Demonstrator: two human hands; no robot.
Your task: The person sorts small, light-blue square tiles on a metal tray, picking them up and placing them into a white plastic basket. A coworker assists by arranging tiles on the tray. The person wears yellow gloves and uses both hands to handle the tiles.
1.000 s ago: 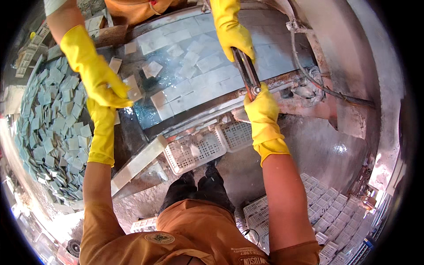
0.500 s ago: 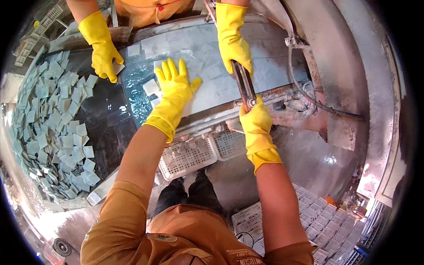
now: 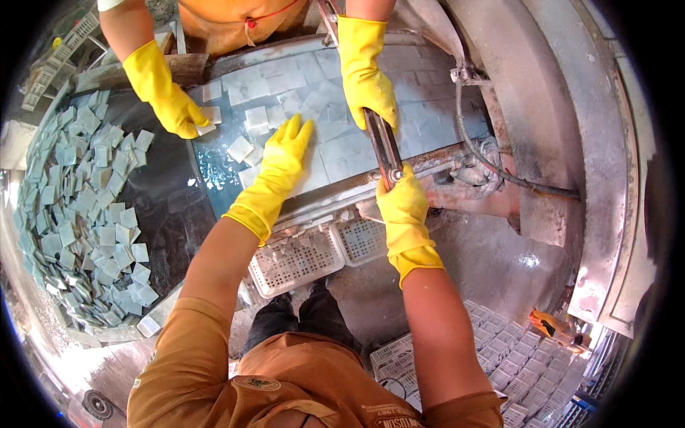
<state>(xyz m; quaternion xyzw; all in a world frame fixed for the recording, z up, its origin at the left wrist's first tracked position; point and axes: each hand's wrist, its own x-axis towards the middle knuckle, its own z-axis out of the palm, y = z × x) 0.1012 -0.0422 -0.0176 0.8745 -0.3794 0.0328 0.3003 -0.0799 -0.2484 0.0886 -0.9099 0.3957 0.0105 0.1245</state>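
Note:
My left hand [image 3: 285, 157], in a yellow rubber glove, lies with fingers outstretched on the wet pale square tiles [image 3: 342, 151] covering the belt-like surface. Loose tiles [image 3: 240, 149] lie tilted or overlapping just left of its fingers. My right hand [image 3: 403, 205], gloved alike, is closed round the near end of a long dark metal bar [image 3: 384, 146] that crosses the tiled surface. On the bar's far part rests a co-worker's gloved hand [image 3: 372, 89]. The co-worker's other gloved hand [image 3: 175, 110] pinches a tile [image 3: 206, 128] at the surface's left part.
A large heap of loose tiles [image 3: 85, 214] covers the left end of the dark surface [image 3: 160, 192]. White perforated baskets [image 3: 296, 267] sit below the near edge. A hose [image 3: 499, 171] curves down on the right. Rows of white crates [image 3: 499, 353] stand on the floor behind right.
My left hand has slid a little right, its fingers drawing closer together and uncovering loose tiles. The co-worker's tile-holding hand has come nearer the tiled part. My right hand keeps its grip.

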